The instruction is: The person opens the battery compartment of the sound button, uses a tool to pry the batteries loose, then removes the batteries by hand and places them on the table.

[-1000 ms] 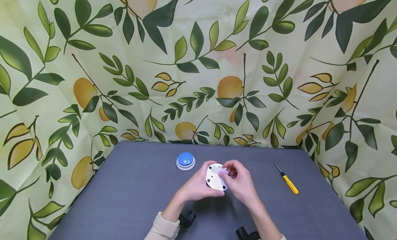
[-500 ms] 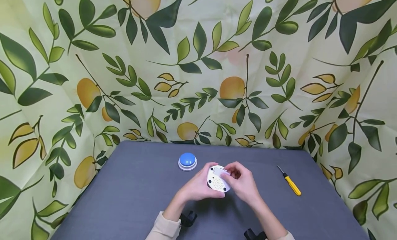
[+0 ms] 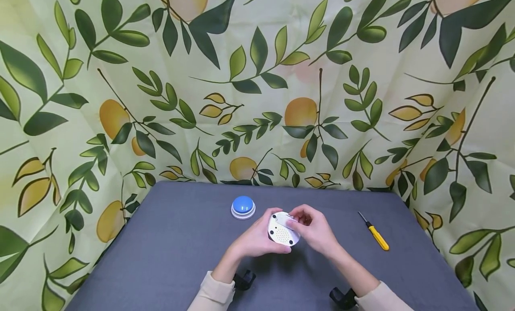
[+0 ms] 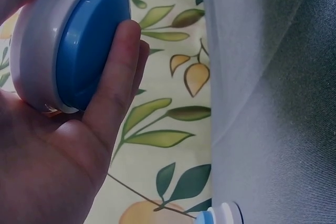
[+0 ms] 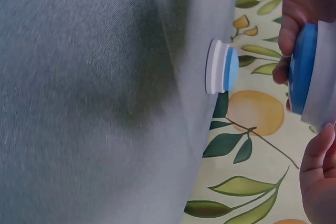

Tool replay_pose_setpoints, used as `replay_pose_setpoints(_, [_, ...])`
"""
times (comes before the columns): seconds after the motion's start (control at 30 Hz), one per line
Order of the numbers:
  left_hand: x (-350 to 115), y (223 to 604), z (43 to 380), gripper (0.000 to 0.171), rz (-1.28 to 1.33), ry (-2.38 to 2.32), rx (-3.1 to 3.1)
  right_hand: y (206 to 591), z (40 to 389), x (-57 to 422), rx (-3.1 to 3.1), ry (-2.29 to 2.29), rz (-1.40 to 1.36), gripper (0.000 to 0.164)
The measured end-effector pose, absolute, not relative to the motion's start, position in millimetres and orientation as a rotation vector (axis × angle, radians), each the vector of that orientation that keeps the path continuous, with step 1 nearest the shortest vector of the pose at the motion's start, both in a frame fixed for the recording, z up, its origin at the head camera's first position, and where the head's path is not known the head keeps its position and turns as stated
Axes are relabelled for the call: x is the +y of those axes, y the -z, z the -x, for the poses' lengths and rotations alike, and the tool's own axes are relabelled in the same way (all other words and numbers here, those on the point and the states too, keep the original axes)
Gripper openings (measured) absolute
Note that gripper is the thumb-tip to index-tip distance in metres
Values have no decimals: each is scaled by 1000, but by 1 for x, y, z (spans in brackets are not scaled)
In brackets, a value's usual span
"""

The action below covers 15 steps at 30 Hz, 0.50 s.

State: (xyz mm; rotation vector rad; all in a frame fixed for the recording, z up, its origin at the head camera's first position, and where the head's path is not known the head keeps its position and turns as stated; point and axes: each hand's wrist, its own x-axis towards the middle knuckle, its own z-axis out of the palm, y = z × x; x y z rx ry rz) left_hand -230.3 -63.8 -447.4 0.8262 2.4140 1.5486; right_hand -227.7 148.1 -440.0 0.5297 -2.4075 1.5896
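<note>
My left hand (image 3: 257,237) grips a round push button, its white underside (image 3: 280,234) turned up toward me, with dark feet and a patch of small holes. In the left wrist view its blue dome (image 4: 86,51) faces away from the palm, with fingers around the rim. My right hand (image 3: 315,230) is at the upper right of the underside, its thumb on a pale battery cover (image 3: 283,220) and the other fingers curled by the edge. The right wrist view shows the button's white side (image 5: 320,77) between both hands. The cover's far end is hidden by the right fingers.
A second blue-domed button (image 3: 243,207) stands on the grey table (image 3: 181,239) behind the left hand. To the right lies a screwdriver (image 3: 377,236) with a yellow handle. Leaf-patterned cloth (image 3: 257,123) hangs around the back and sides. Black wrist mounts (image 3: 244,280) sit under the forearms.
The battery cover, tilted up a second ago, now lies flatter against the underside. My right forearm has swung outward to the right, while the left hand keeps its grip.
</note>
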Motion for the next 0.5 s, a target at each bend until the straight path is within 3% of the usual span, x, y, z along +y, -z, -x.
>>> replay_pose_setpoints(0.5, [-65,447,230,94,-809,-1513,2442,429,237,160,-2529,-1540,-626,16])
